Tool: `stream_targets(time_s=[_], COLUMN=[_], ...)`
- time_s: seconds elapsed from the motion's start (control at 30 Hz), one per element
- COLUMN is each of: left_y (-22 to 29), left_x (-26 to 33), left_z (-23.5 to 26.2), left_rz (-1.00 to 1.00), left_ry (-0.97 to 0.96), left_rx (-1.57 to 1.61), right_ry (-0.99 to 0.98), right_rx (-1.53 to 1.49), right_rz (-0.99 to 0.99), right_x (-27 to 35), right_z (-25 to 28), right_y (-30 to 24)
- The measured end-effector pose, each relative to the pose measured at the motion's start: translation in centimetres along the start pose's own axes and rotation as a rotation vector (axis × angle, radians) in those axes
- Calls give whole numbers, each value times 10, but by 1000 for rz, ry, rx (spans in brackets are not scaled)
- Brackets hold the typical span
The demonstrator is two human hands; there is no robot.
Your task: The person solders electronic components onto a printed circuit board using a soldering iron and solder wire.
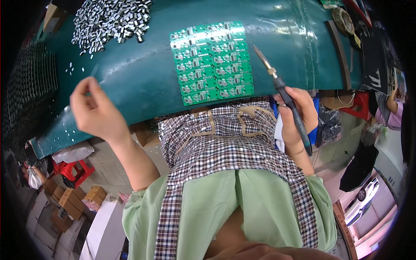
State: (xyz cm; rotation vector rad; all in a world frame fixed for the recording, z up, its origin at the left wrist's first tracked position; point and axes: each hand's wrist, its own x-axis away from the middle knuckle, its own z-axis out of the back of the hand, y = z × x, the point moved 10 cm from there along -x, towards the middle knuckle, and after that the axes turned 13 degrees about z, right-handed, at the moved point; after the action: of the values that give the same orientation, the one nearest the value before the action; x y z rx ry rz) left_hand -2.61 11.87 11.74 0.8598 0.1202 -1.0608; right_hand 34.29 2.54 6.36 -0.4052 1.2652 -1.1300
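My right hand is closed round the dark handle of a soldering iron. The iron's metal tip points up and left, beside the right edge of a green circuit board panel. This panel lies flat near the table's front edge, its two columns of small boards carrying tiny parts. Off to the left, my left hand is raised over the table edge with thumb and forefinger pinched together. Whatever may be between those fingertips is too small to make out. A faint pale strip shows just above them.
A heap of small metal-cased parts covers the far left of the green table. Several white bits are scattered nearby. Dark stacked racks stand at the left edge. A brown bar lies at the right.
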Motion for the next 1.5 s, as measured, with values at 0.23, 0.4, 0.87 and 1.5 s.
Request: stream_targets(time_s=[0.23,0.4,0.87,1.5], left_y=[65,85,61,72], left_x=[-4,29,59,66], left_z=[-34,-91,-129,-133], left_rz=[-243,-267,-109,-202], left_ry=[-42,-440,-652,-715], left_rx=[318,363,288,254], right_ry=[-4,-131,-212,-179], right_rx=[30,42,69,47], right_rz=[-38,48,-6,-15], right_x=[-45,-68,-72,-65], right_z=[-42,-72,-93,-98], right_y=[0,0,9,9])
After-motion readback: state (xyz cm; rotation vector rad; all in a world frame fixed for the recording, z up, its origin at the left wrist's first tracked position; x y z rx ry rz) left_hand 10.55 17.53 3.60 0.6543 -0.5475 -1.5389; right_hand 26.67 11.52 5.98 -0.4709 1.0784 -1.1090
